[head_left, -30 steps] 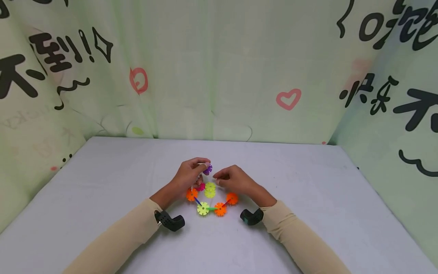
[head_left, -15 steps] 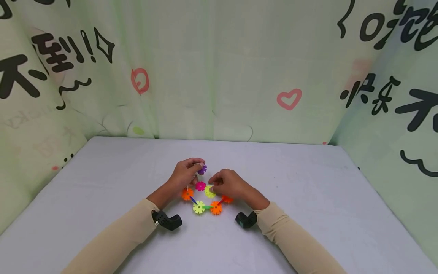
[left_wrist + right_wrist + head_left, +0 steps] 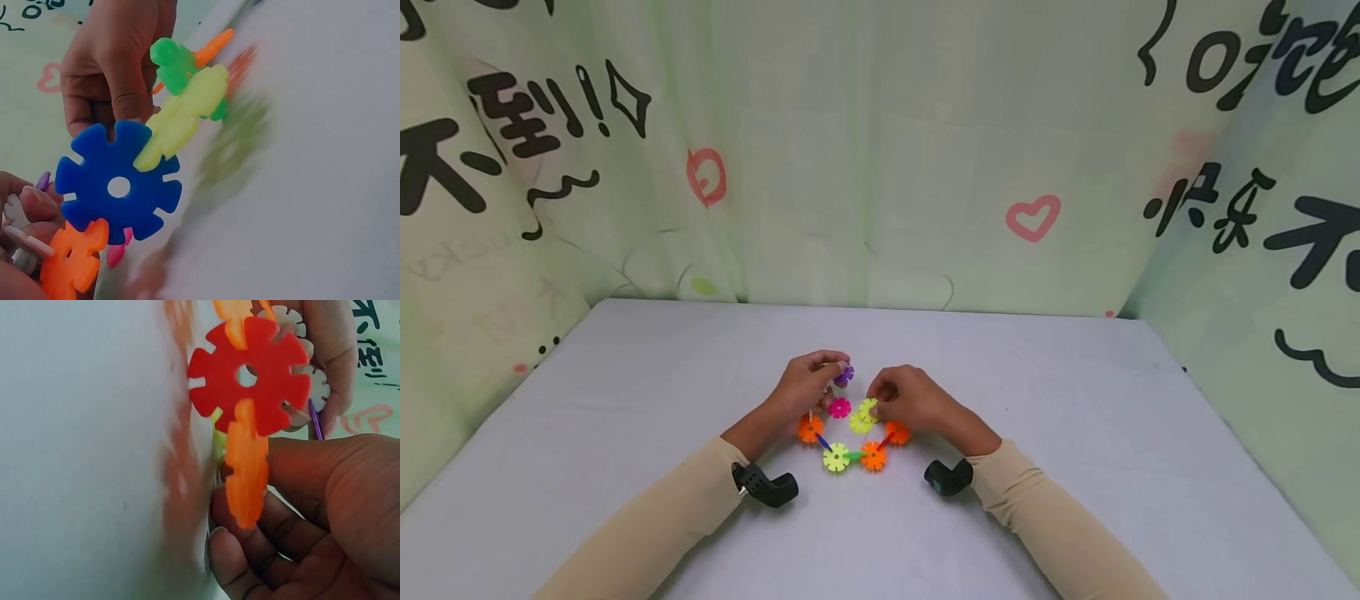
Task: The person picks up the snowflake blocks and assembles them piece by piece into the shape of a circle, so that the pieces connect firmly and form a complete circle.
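Observation:
My left hand (image 3: 805,385) pinches a purple notched disc (image 3: 846,377) between thumb and fingertips. White notched discs (image 3: 317,387) also sit among its fingers, shown in the right wrist view. From this hand a linked chain curves round: an orange disc (image 3: 810,428), a blue disc (image 3: 119,182), a yellow-green disc (image 3: 837,457), a green disc (image 3: 172,62), another orange disc (image 3: 873,457), a red disc (image 3: 248,375) and an end orange disc (image 3: 247,472). With thumb and fingers my right hand (image 3: 917,398) pinches a yellow disc (image 3: 869,408), which overlaps a second yellow disc (image 3: 859,423).
A loose pink disc (image 3: 839,407) lies on the white-covered table (image 3: 1037,517) between the hands, inside the chain's curve. Printed curtains (image 3: 865,167) stand behind the table and along both sides. Black wrist cameras (image 3: 949,477) sit below each hand.
My right hand has reached down to the yellow discs, taken hold of one and drawn slightly back to the right. My left hand, still holding the purple disc and chain, has shifted slightly left.

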The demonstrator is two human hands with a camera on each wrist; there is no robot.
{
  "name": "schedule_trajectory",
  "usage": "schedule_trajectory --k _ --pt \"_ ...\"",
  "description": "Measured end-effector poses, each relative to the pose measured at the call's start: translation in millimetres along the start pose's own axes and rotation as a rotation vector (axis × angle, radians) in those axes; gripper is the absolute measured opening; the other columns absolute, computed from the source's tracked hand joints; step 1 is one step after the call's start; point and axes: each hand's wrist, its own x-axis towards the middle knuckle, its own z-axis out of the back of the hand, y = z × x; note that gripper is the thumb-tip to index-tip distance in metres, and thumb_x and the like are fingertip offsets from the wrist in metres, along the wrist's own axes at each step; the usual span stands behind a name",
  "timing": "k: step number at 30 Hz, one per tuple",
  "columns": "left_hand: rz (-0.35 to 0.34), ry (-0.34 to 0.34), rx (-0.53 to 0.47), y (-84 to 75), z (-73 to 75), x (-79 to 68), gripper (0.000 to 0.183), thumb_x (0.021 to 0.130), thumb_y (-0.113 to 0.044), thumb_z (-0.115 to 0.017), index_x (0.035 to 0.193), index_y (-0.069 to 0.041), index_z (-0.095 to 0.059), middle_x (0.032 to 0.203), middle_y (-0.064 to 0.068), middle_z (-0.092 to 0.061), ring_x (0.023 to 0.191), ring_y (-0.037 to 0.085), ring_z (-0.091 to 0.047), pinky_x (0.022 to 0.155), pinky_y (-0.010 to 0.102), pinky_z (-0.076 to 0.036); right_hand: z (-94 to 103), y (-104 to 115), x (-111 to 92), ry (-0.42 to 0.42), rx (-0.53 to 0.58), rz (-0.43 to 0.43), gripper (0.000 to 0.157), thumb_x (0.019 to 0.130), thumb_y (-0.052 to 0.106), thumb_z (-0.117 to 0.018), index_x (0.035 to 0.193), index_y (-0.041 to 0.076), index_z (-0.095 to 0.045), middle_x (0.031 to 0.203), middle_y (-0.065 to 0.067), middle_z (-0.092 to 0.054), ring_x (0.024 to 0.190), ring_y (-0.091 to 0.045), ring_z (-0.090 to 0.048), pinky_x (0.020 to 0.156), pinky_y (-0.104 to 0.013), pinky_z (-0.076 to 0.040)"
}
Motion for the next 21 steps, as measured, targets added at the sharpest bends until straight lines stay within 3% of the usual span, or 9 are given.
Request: schedule_trajectory --k 9,21 --pt "0.003 0.062 -0.02 -0.3 -10.0 -1.8 0.028 0.099 -0.021 -0.056 0.124 -0.009 -0.062 0.094 0.009 -0.06 0.053 0.016 -0.042 0.048 0.023 -0.039 12.6 -6 -4 -0.073 -0.009 0.067 0.015 0.09 0.007 -0.068 0.104 0.009 -0.073 0.087 0.002 -0.064 0.078 -0.016 -0.055 0.071 -0.027 -0.05" --pt "0.035 0.108 -0.085 2.4 -16.2 -0.9 0.027 0.1 -0.019 -0.054 0.123 -0.008 -0.062 0.091 0.008 -0.059 0.051 0.015 -0.04 0.046 0.022 -0.036 24.5 -15 -6 -0.144 0.17 0.119 0.008 0.09 0.004 -0.067 0.098 0.003 -0.07 0.088 -0.003 -0.067 0.08 -0.02 -0.067 0.075 -0.031 -0.055"
